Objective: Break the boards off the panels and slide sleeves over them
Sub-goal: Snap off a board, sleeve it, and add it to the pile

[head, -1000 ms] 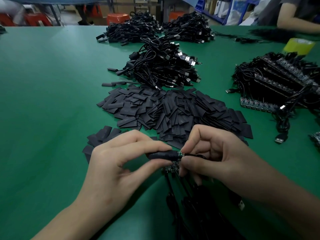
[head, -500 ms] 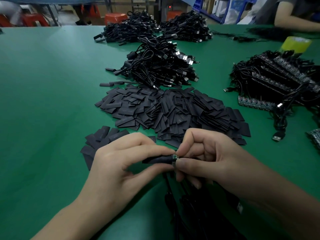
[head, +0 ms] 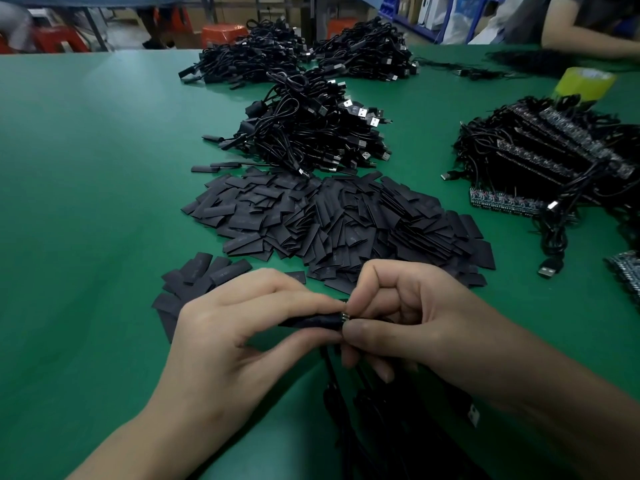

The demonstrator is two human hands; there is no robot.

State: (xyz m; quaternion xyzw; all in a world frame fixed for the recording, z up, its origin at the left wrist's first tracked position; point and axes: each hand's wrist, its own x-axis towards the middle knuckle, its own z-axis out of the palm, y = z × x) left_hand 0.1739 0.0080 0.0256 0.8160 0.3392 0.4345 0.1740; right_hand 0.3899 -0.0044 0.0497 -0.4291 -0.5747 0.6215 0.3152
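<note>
My left hand (head: pixel 228 337) pinches a black sleeve (head: pixel 313 321) between thumb and forefinger. My right hand (head: pixel 412 323) pinches the small board (head: pixel 345 317) at the sleeve's right end; only a sliver of the board shows outside the sleeve. The board's black cables (head: pixel 349 403) hang down under my hands. A large heap of flat black sleeves (head: pixel 332 223) lies just beyond my hands, with a small stack of sleeves (head: pixel 201 275) to the left. Panels of boards with attached cables (head: pixel 554 157) are piled at the right.
Heaps of black USB cables (head: pixel 311 133) lie further back on the green table (head: pixel 86 202). A yellow tape roll (head: pixel 585 83) stands at the far right. Another person's arm (head: pixel 588 39) rests at the table's far right. A board panel (head: pixel 627 271) lies at the right edge.
The sleeve has slid further over the board, so less of the board shows. Both hands stayed close together in front of me.
</note>
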